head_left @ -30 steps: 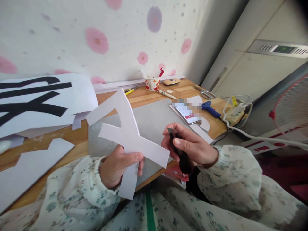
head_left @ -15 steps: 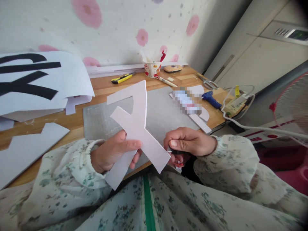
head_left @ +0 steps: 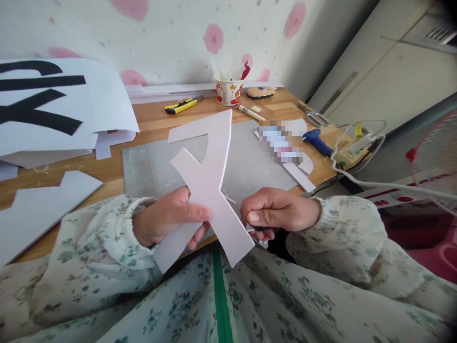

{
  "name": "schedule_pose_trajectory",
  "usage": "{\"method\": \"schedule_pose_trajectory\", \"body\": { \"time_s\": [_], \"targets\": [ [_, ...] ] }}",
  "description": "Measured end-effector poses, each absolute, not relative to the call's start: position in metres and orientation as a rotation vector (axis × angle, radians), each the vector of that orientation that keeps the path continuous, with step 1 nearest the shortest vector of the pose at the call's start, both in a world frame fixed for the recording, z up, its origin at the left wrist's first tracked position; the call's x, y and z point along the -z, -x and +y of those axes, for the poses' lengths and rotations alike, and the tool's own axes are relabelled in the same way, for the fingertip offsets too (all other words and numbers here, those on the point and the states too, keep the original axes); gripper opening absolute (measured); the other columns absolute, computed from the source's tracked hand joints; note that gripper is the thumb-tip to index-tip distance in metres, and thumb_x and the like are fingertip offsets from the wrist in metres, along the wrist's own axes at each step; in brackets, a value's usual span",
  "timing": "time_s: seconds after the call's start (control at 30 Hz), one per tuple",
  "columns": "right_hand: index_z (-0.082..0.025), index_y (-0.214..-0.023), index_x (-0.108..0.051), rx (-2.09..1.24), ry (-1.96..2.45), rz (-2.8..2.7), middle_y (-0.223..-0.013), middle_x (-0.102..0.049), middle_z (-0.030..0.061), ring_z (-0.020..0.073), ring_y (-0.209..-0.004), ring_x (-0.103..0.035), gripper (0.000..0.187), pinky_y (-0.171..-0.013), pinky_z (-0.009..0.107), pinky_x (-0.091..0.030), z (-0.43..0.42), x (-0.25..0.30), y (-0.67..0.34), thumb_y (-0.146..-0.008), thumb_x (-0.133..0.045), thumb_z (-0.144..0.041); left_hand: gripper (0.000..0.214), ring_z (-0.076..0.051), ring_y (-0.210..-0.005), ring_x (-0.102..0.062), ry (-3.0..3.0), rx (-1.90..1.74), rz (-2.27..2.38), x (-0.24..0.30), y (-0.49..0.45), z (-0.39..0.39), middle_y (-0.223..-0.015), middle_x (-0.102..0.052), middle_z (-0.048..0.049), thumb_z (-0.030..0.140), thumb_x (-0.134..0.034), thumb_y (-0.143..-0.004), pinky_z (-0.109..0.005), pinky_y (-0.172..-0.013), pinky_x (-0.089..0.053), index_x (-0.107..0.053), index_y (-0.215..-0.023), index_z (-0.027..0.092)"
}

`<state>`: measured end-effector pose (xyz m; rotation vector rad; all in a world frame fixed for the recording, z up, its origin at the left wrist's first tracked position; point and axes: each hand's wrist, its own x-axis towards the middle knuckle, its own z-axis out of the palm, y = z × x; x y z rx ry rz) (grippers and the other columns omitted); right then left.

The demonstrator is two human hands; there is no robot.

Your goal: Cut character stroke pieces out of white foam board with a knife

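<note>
My left hand [head_left: 174, 216] grips a white foam-board cutout [head_left: 214, 178] shaped like strokes of a character, thumb on its face and fingers behind. The cutout is tilted up above the grey cutting mat [head_left: 150, 164]. At its lower right arm, my right hand [head_left: 273, 212] is closed around a small dark-handled tool [head_left: 259, 228] with a light tip at the board's edge. Most of that tool is hidden by the fingers, so its kind is unclear. A thin white sliver [head_left: 230, 198] shows beside the cutout's right edge.
A yellow utility knife [head_left: 183, 105], a paper cup [head_left: 229, 91] and scissors [head_left: 314, 115] lie toward the back. At right are a blurred phone [head_left: 280, 143], a blue glue gun [head_left: 317, 142] and a corded power strip [head_left: 353, 150]. White board offcuts [head_left: 46, 205] and printed sheets [head_left: 103, 105] occupy the left.
The cutout has shifted slightly right and turned a little in my left hand. A thin sliver now shows by its right edge. My right hand stays near the lower arm.
</note>
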<state>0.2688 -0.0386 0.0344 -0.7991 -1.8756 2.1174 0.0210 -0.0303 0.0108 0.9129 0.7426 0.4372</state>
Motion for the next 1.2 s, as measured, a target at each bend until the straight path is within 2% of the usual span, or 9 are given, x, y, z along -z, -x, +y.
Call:
{"method": "schedule_pose_trajectory", "body": {
  "time_s": [0.13, 0.33, 0.97, 1.2],
  "targets": [
    [-0.017, -0.073, -0.050, -2.103, 0.774, -1.901, -0.067, -0.054, -0.0017, 0.0066, -0.050, -0.046, 0.041, -0.044, 0.018, -0.037, -0.0380, -0.0327, -0.2689, -0.096, -0.047, -0.051, 0.025, -0.013, -0.033, -0.052, -0.912, -0.402, 0.731, -0.0076, -0.0190, -0.0279, -0.045, -0.061, -0.0077, 0.033, -0.080, -0.065, -0.018, -0.032, -0.040, -0.071, -0.072, 0.010],
    [-0.015, -0.074, -0.049, -2.122, 0.684, -1.831, -0.067, -0.054, -0.0014, 0.0053, -0.049, -0.047, 0.039, -0.043, 0.016, -0.039, -0.0390, -0.0309, -0.2670, -0.096, -0.050, -0.047, 0.035, -0.011, -0.034, -0.052, -0.948, -0.333, 0.648, -0.0014, -0.0170, -0.0242, -0.046, -0.062, -0.0019, 0.045, -0.079, -0.067, -0.017, -0.034, -0.043, -0.067, -0.076, 0.013],
    [-0.015, -0.073, -0.049, -2.171, 0.563, -1.883, -0.065, -0.050, -0.0025, 0.0051, -0.050, -0.044, 0.036, -0.043, 0.014, -0.039, -0.0375, -0.0351, -0.2615, -0.098, -0.047, -0.042, 0.038, -0.010, -0.036, -0.053, -0.983, -0.284, 0.625, -0.0065, -0.0173, -0.0253, -0.047, -0.062, -0.0007, 0.047, -0.075, -0.071, -0.015, -0.037, -0.039, -0.069, -0.082, 0.012],
    [-0.015, -0.075, -0.050, -2.193, 0.468, -1.923, -0.067, -0.049, -0.0020, 0.0063, -0.055, -0.050, 0.036, -0.044, 0.013, -0.041, -0.0416, -0.0360, -0.2617, -0.098, -0.047, -0.041, 0.037, -0.012, -0.033, -0.052, -0.958, -0.364, 0.663, -0.0006, -0.0178, -0.0232, -0.044, -0.061, -0.0017, 0.048, -0.079, -0.065, -0.017, -0.032, -0.042, -0.067, -0.069, 0.013]
  ]
}}
